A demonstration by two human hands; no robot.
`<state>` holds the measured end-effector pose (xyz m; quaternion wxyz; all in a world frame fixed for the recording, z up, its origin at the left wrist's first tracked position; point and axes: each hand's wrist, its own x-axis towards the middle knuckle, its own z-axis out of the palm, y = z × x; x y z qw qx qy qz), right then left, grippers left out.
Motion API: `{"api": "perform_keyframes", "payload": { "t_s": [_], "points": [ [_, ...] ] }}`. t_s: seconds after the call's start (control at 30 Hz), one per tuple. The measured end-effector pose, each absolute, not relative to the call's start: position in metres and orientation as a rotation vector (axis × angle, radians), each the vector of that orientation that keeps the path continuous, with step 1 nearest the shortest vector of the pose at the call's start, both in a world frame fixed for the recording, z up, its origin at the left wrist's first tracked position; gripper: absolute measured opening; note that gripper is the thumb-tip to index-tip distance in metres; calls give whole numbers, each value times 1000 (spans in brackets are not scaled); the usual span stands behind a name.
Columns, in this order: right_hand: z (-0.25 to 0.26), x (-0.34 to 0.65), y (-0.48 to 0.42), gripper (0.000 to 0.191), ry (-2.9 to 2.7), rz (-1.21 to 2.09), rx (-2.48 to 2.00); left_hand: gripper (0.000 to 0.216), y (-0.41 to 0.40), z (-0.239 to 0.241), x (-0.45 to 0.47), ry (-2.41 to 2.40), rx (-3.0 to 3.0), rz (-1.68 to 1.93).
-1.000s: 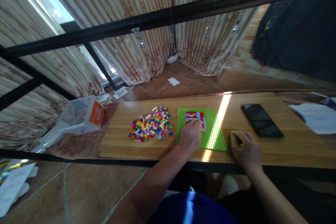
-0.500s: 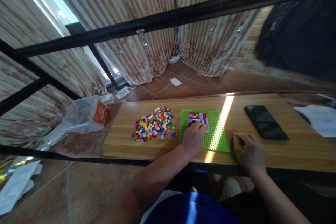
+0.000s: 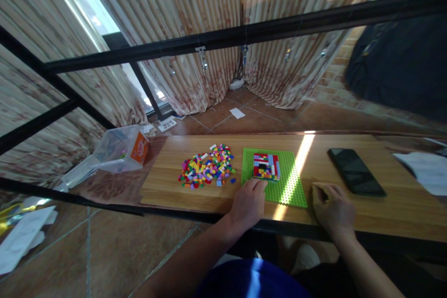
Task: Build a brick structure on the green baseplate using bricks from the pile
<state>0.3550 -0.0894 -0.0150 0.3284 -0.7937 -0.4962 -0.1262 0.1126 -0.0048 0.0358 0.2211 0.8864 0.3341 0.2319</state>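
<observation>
A small build of interlocking bricks (image 3: 266,166), mostly red, white and light blue with a dark opening, stands on a green studded baseplate (image 3: 291,191). At its front side is my left hand (image 3: 247,201), fingers bent and close together, the tips at or just touching the build's near edge. Whether anything small sits between those tips is hidden. My right hand (image 3: 333,208) rests on the wooden table right of the baseplate, curled, thumb meeting forefinger around a dark gap. What it holds, if anything, does not show.
Left of the baseplate lies a pile of loose coloured bricks (image 3: 207,167). A black phone (image 3: 356,172) and white paper (image 3: 424,170) are to the right. A clear plastic box (image 3: 120,149) stands beyond the table's (image 3: 159,186) left end. A black metal bar (image 3: 223,39) crosses above.
My left hand has drawn back toward me and left, uncovering the middle and front of the build. The right hand keeps its place and curled shape. The view has shifted slightly.
</observation>
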Motion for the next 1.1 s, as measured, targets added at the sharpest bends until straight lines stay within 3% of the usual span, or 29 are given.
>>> {"api": "perform_keyframes", "payload": {
  "t_s": [0.13,0.37,0.57,1.1],
  "points": [
    [-15,355,-90,24,-1295,-336,-2096,34,-11,35,100,988,2451,602],
    [-13,354,-90,24,-1298,-320,-2080,55,4,49,138,1049,2678,543],
    [-13,354,-92,25,-1293,-328,-2112,61,12,46,159,1099,2741,542],
    [-16,361,-96,31,-1308,-315,-2147,51,11,43,163,1121,2707,544]
  ]
}}
